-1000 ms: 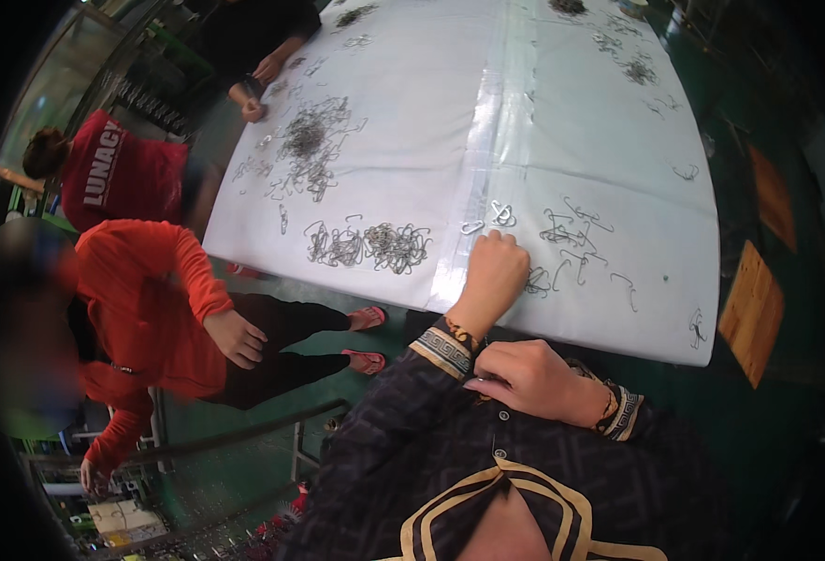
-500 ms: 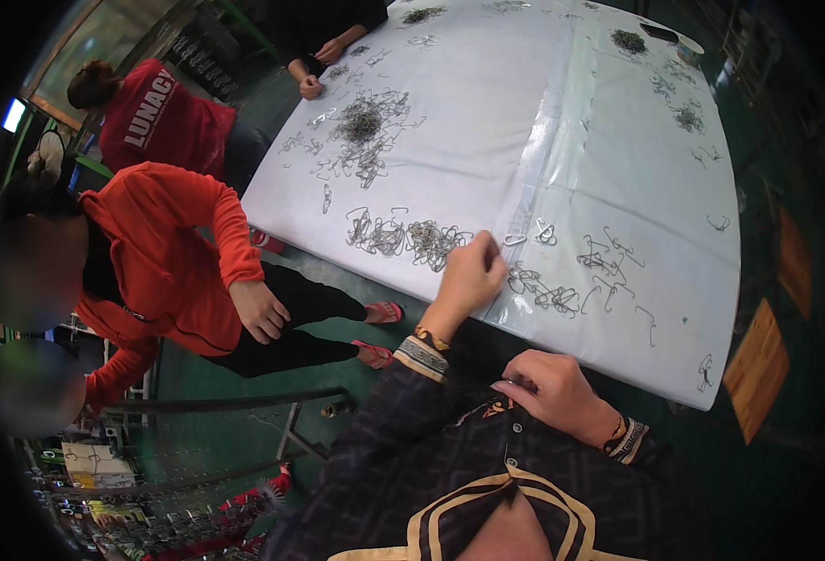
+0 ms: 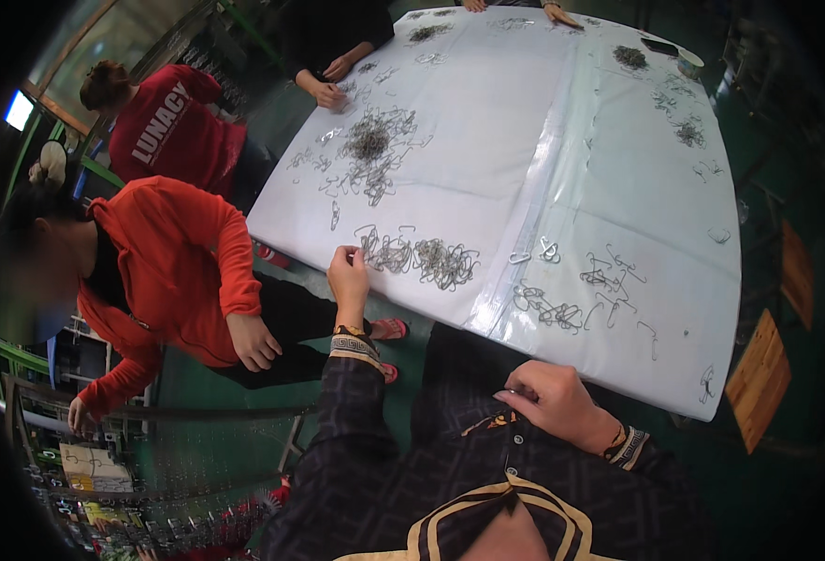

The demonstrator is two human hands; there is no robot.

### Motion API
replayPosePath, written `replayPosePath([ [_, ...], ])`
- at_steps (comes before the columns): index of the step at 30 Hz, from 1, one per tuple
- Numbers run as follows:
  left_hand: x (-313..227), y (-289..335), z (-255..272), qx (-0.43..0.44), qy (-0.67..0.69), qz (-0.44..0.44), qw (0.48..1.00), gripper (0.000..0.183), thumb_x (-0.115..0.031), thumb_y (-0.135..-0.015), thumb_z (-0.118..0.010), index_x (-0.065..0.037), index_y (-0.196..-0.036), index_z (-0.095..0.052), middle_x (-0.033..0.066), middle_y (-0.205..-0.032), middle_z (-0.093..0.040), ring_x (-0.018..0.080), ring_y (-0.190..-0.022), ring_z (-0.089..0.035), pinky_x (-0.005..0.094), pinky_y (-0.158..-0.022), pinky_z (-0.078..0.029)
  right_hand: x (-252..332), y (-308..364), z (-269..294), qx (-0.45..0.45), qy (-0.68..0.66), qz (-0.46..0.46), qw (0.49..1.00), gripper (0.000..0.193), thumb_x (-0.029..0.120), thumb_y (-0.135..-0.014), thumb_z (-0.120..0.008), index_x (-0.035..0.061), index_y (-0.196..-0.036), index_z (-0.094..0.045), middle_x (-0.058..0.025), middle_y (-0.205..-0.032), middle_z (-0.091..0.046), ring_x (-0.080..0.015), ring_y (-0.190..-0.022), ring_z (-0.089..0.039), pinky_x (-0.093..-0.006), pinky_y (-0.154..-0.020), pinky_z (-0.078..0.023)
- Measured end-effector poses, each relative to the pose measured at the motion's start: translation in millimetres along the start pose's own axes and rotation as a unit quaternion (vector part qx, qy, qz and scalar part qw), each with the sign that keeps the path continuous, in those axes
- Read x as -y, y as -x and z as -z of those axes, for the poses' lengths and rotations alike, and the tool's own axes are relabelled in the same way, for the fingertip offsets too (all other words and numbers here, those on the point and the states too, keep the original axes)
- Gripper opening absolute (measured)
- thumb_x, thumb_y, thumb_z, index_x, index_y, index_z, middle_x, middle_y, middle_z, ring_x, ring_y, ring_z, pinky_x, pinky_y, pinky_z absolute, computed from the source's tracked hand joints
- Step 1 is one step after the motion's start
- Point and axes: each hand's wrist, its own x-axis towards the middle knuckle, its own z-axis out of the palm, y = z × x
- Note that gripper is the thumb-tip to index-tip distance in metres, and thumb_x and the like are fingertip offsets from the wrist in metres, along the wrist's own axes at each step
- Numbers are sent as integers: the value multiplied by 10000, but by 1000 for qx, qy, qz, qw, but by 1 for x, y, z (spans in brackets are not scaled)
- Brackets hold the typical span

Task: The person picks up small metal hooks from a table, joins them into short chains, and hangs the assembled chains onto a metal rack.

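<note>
My left hand (image 3: 348,279) is at the table's near edge, fingers closed in a pinch beside the left end of a heap of bent wire hooks (image 3: 389,252). Whatever the pinch holds is too small to make out. A denser heap of wire hooks (image 3: 445,265) lies just to the right. My right hand (image 3: 555,400) is drawn back in front of my body, fingers curled shut; a small shiny spot shows at its fingertips, but its kind is unclear. Farther right on the table lie linked wire pieces (image 3: 549,251) and a spread cluster of hooks (image 3: 548,307).
The white-covered table (image 3: 487,122) carries more hook heaps, a dark phone (image 3: 658,47) and a tub (image 3: 689,64). A person in an orange-red jacket (image 3: 183,252) stands close on my left. Others' hands (image 3: 326,92) work at the far side. Wooden stools (image 3: 759,379) stand right.
My left hand has moved left, from the right side of the dense heap to the left end of the hooks. My right hand stays nearly in place. More hands appear at the far edge.
</note>
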Motion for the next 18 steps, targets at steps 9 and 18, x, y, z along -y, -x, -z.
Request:
replayPosePath([
  [9, -35, 0, -4, 26, 83, -65, 994, 171, -160, -853, -699, -2, -919, -696, 134, -837, -686, 246, -695, -651, 352, -643, -503, -4, -1, 0, 4, 13, -1, 1000, 241, 127, -791, -756, 36, -761, -534, -84, -680, -556, -274, -577, -573, -357, -521, -455],
  [18, -124, 58, -9, 138, 128, -230, 955, 60, -57, -812, -711, -21, -859, -705, 90, -752, -630, 189, -614, -582, 312, -583, -461, -4, -3, 2, 1, 18, 23, 1000, 234, 121, -789, -746, 42, -796, -526, -89, -703, -557, -281, -612, -580, -374, -543, -458],
])
